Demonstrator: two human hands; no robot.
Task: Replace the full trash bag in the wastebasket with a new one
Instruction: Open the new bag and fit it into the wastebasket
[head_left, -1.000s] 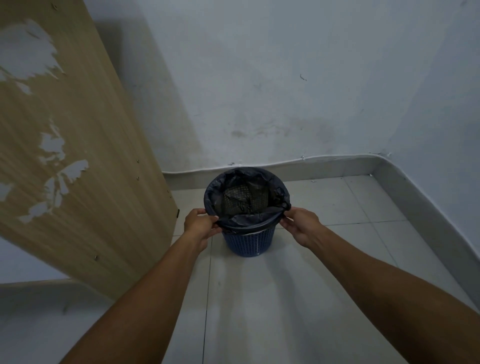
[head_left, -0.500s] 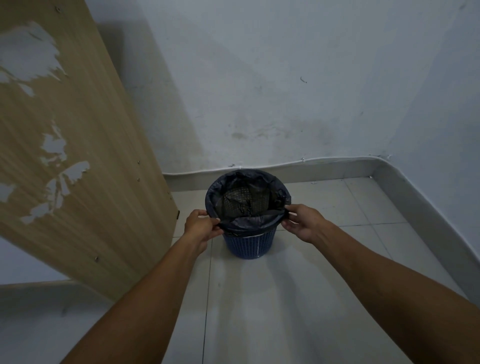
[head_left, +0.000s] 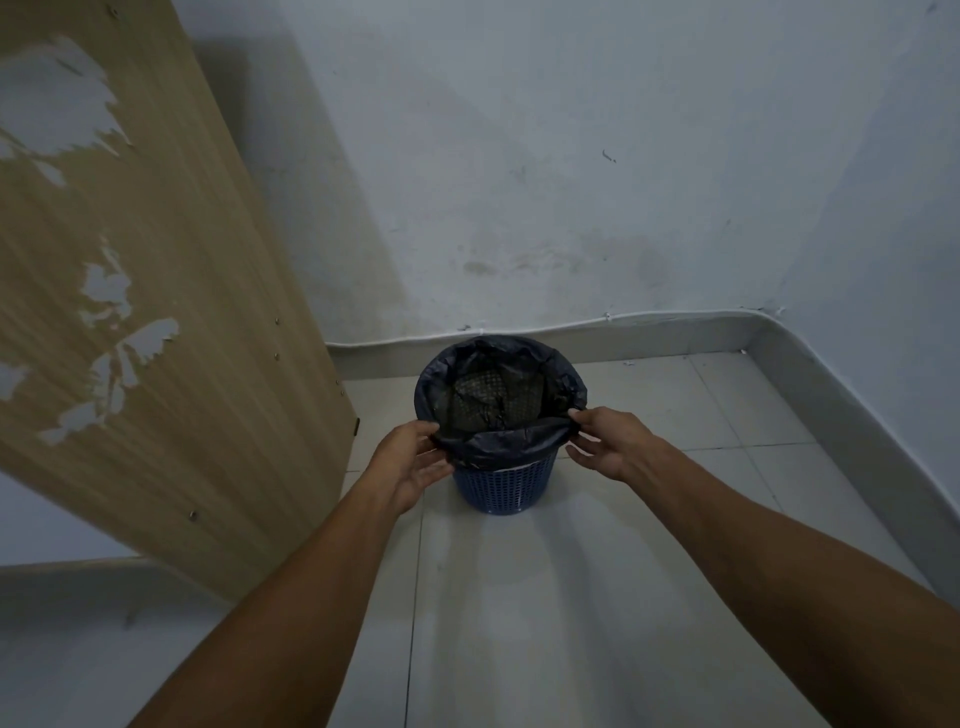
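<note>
A small blue mesh wastebasket (head_left: 503, 484) stands on the tiled floor near the back wall. A dark trash bag (head_left: 498, 441) lines it, its edge folded over the rim, and the mesh shows through the thin plastic inside. My left hand (head_left: 410, 460) pinches the bag's edge at the near left of the rim. On the near right of the rim, my right hand (head_left: 608, 439) pinches the same edge. Between the two hands the bag's front edge is stretched and lifted a little off the rim.
A tall wooden panel (head_left: 130, 312) with peeled patches leans close on the left of the basket. Grey-white walls meet in a corner at the back right, with a raised baseboard (head_left: 831, 395) along them. Pale floor tiles (head_left: 519, 623) lie in front.
Both hands have shifted slightly along the rim and pulled the bag's near edge up and taut. The basket has stayed in place.
</note>
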